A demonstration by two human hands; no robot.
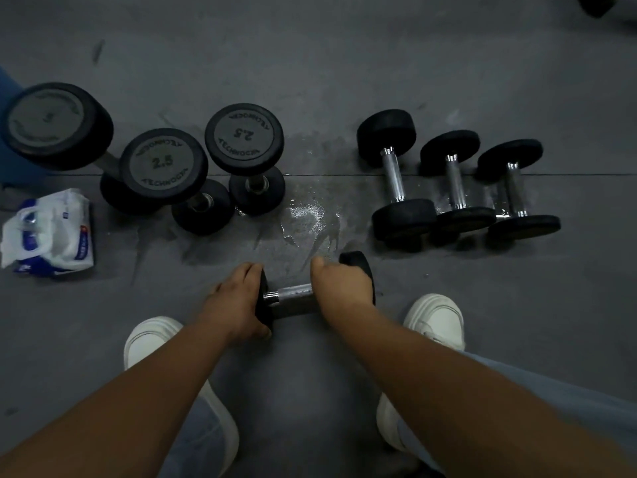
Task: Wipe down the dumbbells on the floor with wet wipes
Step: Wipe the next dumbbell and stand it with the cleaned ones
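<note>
Seven dumbbells, we count: three on end at left, three on their sides at right, one between our hands. Upright group: big dumbbell (58, 122) far left, number on its cap unreadable, then first 2.5 dumbbell (163, 163) and second 2.5 dumbbell (244, 136), both caps stamped 2.5, all three close together. Lying group: three small ones with chrome handles, side by side, heads nearly touching: inner lying dumbbell (393, 174), middle lying dumbbell (455, 182), outer lying dumbbell (513, 189). One wipes pack (48, 232), white and blue, crumpled, on the floor (344, 63) left of the upright group, well apart from both hands. One wet patch (306, 215) shines on the floor between the two groups. One seam (327, 174) runs across the floor under both groups. Two white shoes, left shoe (151, 339) and right shoe (436, 319), flank the hands.

Near dumbbell (293, 293) lies crosswise just ahead of our feet, nearer us than the wet patch, handle bare in the middle. Left hand (238, 305) grips its left head, fingers over the top, thumb curled under. Right hand (339, 286) covers its right head, thumb up, fingers bent over the far side and mostly hidden; we read it as gripping the head. Whether either hand holds a wipe we cannot tell. Both hands touch the dumbbell, one at each end, handle between them.
</note>
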